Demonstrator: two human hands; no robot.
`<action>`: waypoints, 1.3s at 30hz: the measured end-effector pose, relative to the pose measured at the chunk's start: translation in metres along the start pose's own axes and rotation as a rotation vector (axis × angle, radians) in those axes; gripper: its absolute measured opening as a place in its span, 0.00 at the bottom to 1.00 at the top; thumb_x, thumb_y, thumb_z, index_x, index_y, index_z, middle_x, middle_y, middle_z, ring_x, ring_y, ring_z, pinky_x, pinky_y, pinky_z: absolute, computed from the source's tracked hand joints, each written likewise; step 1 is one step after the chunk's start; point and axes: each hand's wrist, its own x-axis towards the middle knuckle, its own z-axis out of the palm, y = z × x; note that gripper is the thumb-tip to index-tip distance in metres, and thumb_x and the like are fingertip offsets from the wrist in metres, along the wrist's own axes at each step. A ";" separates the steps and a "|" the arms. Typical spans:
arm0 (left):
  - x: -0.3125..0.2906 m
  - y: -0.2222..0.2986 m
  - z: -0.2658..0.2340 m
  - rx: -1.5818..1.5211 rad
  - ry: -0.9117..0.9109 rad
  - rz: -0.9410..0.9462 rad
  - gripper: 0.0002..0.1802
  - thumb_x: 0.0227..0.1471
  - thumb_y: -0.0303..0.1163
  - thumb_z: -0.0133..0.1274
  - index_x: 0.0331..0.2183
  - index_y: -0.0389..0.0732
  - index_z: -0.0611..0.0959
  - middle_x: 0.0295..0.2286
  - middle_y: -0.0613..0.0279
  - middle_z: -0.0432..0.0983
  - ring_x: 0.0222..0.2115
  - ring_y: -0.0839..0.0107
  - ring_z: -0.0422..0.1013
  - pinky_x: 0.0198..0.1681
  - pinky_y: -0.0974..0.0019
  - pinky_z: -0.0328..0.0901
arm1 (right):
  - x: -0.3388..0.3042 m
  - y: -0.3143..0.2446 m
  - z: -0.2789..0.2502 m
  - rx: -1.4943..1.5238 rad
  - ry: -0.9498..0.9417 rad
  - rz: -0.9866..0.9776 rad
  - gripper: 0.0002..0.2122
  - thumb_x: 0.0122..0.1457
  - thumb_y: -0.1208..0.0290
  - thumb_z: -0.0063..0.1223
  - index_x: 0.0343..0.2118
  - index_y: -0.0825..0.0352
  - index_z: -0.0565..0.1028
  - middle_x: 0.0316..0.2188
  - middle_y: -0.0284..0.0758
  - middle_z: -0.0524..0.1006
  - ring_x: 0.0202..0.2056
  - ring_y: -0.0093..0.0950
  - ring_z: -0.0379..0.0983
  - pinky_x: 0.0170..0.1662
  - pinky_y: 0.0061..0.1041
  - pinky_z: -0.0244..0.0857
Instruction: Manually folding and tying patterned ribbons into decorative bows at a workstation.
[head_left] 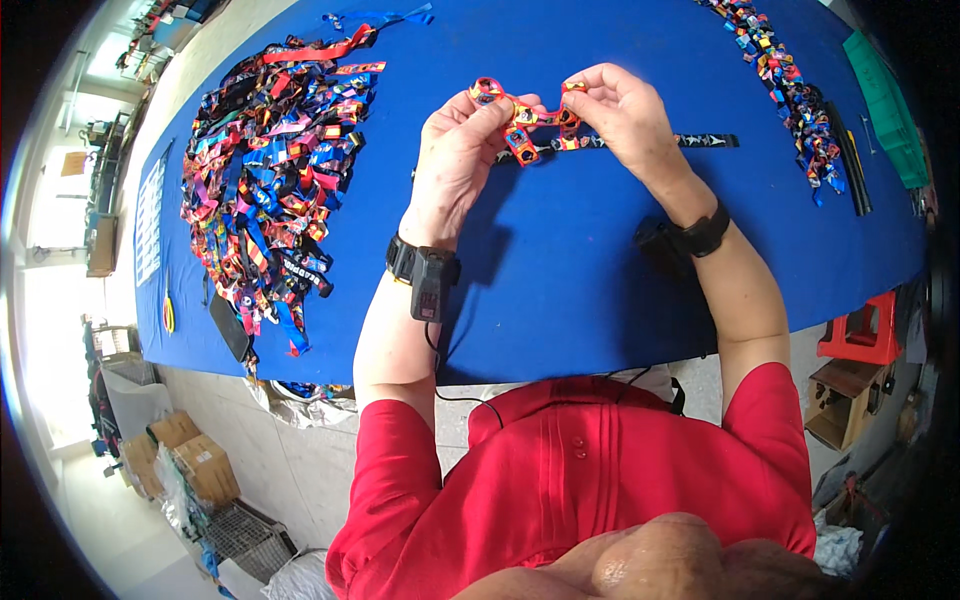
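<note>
A red printed fabric strap [520, 142] with yellow and blue patches is bent in loops between my two hands, above the blue table. My left hand [455, 150] pinches its left part, with one loop standing up past the fingers and another part hanging below. At the strap's right end, my right hand [625, 118] grips a folded piece between thumb and fingers. Beneath the hands a black strap [705, 141] with white print lies across the table, partly covered by the left hand and the red strap.
To the left spreads a big heap of colourful printed straps [270, 190]. Small folded straps [785, 90] form a band at the right, beside dark rods [848, 160] and a green crate [885, 110]. Yellow-handled scissors [169, 314] lie near the left edge. A red stool [862, 335] stands beyond the table.
</note>
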 end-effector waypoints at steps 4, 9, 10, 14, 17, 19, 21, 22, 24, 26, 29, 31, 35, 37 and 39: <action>0.001 -0.002 -0.001 0.015 0.011 0.007 0.03 0.59 0.24 0.50 0.36 0.35 0.77 0.38 0.47 0.80 0.37 0.67 0.78 0.41 0.65 0.74 | 0.000 -0.002 0.000 -0.010 -0.020 0.009 0.07 0.58 0.73 0.59 0.37 0.70 0.76 0.26 0.30 0.78 0.24 0.14 0.72 0.25 0.15 0.67; 0.000 0.003 0.004 -0.064 -0.013 -0.015 0.04 0.59 0.23 0.50 0.37 0.38 0.78 0.37 0.49 0.81 0.36 0.69 0.78 0.41 0.68 0.73 | 0.000 0.000 0.001 0.011 -0.044 0.011 0.06 0.59 0.74 0.57 0.37 0.70 0.76 0.26 0.30 0.79 0.26 0.13 0.72 0.27 0.15 0.67; 0.001 0.003 0.004 -0.064 -0.014 -0.016 0.04 0.59 0.23 0.50 0.37 0.38 0.78 0.37 0.49 0.81 0.36 0.69 0.78 0.41 0.68 0.73 | -0.001 0.000 0.002 0.024 -0.049 0.009 0.06 0.59 0.75 0.57 0.37 0.70 0.76 0.26 0.30 0.79 0.26 0.13 0.72 0.28 0.16 0.68; 0.000 0.002 0.003 -0.128 -0.063 0.011 0.04 0.58 0.24 0.51 0.37 0.40 0.79 0.38 0.50 0.81 0.36 0.71 0.78 0.42 0.69 0.72 | -0.003 -0.006 0.003 -0.028 -0.073 0.054 0.05 0.59 0.76 0.56 0.37 0.71 0.76 0.26 0.29 0.79 0.27 0.13 0.73 0.30 0.16 0.68; 0.000 -0.002 -0.001 -0.111 -0.051 0.035 0.05 0.58 0.24 0.52 0.37 0.39 0.80 0.39 0.49 0.81 0.37 0.71 0.78 0.43 0.69 0.72 | -0.004 -0.008 0.004 0.018 -0.086 0.084 0.05 0.59 0.76 0.56 0.36 0.71 0.76 0.26 0.29 0.79 0.28 0.13 0.73 0.30 0.16 0.68; 0.000 -0.002 -0.003 -0.087 -0.042 0.048 0.05 0.57 0.25 0.53 0.38 0.39 0.80 0.39 0.49 0.81 0.38 0.71 0.78 0.43 0.69 0.72 | -0.005 -0.009 0.004 0.009 -0.100 0.078 0.05 0.60 0.77 0.56 0.36 0.71 0.76 0.27 0.29 0.79 0.28 0.13 0.73 0.31 0.16 0.69; -0.003 0.003 0.002 -0.057 -0.035 0.018 0.07 0.57 0.24 0.53 0.39 0.37 0.80 0.39 0.49 0.81 0.39 0.69 0.78 0.44 0.68 0.72 | -0.005 -0.008 0.004 0.003 -0.092 0.075 0.05 0.60 0.77 0.56 0.36 0.71 0.76 0.27 0.29 0.79 0.28 0.13 0.73 0.31 0.16 0.69; -0.003 0.004 0.003 -0.057 -0.036 0.018 0.07 0.57 0.24 0.53 0.39 0.37 0.80 0.39 0.49 0.81 0.39 0.69 0.78 0.44 0.68 0.72 | -0.005 -0.007 0.004 -0.003 -0.085 0.073 0.05 0.60 0.77 0.56 0.36 0.71 0.76 0.27 0.30 0.79 0.28 0.14 0.73 0.31 0.16 0.69; -0.003 0.006 0.005 -0.085 0.013 0.026 0.08 0.57 0.24 0.53 0.40 0.35 0.79 0.39 0.47 0.81 0.39 0.67 0.78 0.45 0.67 0.72 | -0.004 -0.003 0.004 0.004 -0.086 0.075 0.05 0.60 0.77 0.56 0.36 0.72 0.76 0.27 0.30 0.79 0.29 0.14 0.73 0.31 0.16 0.69; -0.003 0.006 0.005 -0.089 0.018 0.023 0.08 0.57 0.24 0.53 0.40 0.35 0.78 0.39 0.47 0.81 0.39 0.67 0.78 0.45 0.66 0.72 | -0.003 0.000 0.004 0.012 -0.090 0.077 0.05 0.60 0.77 0.56 0.36 0.72 0.76 0.27 0.30 0.79 0.29 0.14 0.73 0.31 0.17 0.69; -0.002 0.005 0.004 -0.117 0.016 0.022 0.09 0.57 0.23 0.52 0.41 0.35 0.78 0.38 0.47 0.81 0.39 0.66 0.78 0.47 0.64 0.71 | -0.003 0.000 0.005 0.063 -0.098 0.084 0.05 0.60 0.76 0.55 0.37 0.71 0.75 0.27 0.30 0.79 0.29 0.14 0.73 0.31 0.16 0.69; -0.002 0.004 0.004 -0.143 0.005 0.023 0.09 0.56 0.23 0.52 0.41 0.35 0.77 0.38 0.47 0.81 0.39 0.65 0.78 0.47 0.64 0.71 | -0.004 -0.001 0.005 0.065 -0.103 0.102 0.05 0.60 0.76 0.55 0.37 0.71 0.75 0.28 0.31 0.79 0.29 0.15 0.74 0.31 0.16 0.69; 0.000 0.001 -0.002 -0.173 -0.061 0.040 0.09 0.57 0.24 0.50 0.41 0.35 0.78 0.36 0.48 0.81 0.41 0.59 0.77 0.50 0.60 0.69 | -0.004 -0.005 0.007 0.093 -0.092 0.107 0.06 0.61 0.77 0.55 0.38 0.71 0.75 0.29 0.31 0.79 0.29 0.15 0.74 0.31 0.17 0.70; 0.002 0.000 -0.006 -0.158 -0.087 0.046 0.10 0.58 0.25 0.49 0.41 0.35 0.78 0.36 0.48 0.81 0.44 0.54 0.76 0.53 0.57 0.68 | -0.003 -0.004 0.008 0.253 -0.118 0.067 0.06 0.62 0.77 0.54 0.40 0.71 0.74 0.30 0.32 0.78 0.31 0.16 0.75 0.33 0.16 0.70; 0.003 -0.001 -0.008 -0.111 -0.098 0.048 0.09 0.58 0.25 0.49 0.41 0.35 0.78 0.34 0.49 0.81 0.40 0.56 0.78 0.51 0.58 0.69 | -0.003 -0.009 0.007 0.252 -0.123 0.052 0.06 0.62 0.77 0.54 0.40 0.71 0.74 0.31 0.32 0.78 0.32 0.16 0.75 0.35 0.16 0.71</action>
